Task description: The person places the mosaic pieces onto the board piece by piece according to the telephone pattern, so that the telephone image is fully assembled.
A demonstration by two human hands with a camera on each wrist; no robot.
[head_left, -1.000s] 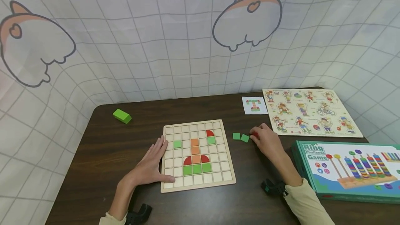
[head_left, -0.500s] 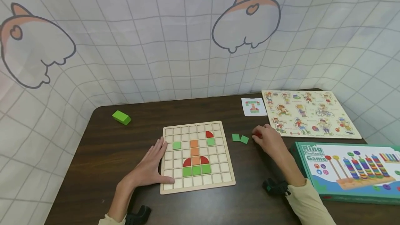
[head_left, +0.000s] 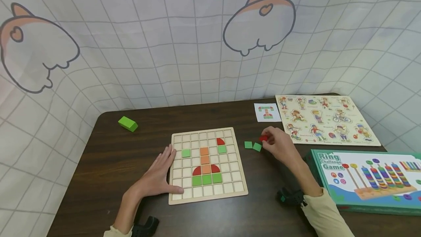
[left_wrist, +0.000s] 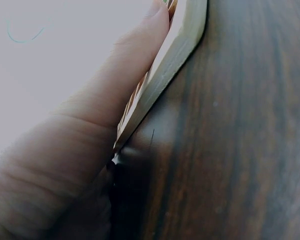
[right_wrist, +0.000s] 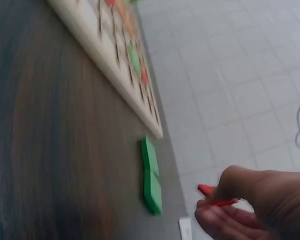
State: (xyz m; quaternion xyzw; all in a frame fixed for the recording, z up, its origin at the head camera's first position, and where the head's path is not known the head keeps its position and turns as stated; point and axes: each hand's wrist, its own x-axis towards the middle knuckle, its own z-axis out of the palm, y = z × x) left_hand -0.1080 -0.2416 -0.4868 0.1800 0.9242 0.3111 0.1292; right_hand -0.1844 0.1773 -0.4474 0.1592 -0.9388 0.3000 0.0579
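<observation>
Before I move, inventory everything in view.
grid: 1, pale, on table
squares: 8, five green, three orange, on grid
quarter-circles: 3, red, on grid
loose squares: 2, green, right of grid
red piece: 1, red, in right hand
pattern card: 1, white, beside picture board
picture board: 1, cream, far right
game box: 1, green-edged, near right
block: 1, green, far left
table: 1, dark brown, beneath
backdrop: 1, white, behind table
wrist cameras: 2, black, beside sleeves
sleeves: 2, pale, frame bottom
left hand: 1, bare, on grid's edge
right hand: 1, bare, pinching red piece

Red piece (head_left: 264, 138) partly hidden by fingers (right_wrist: 236, 181).
</observation>
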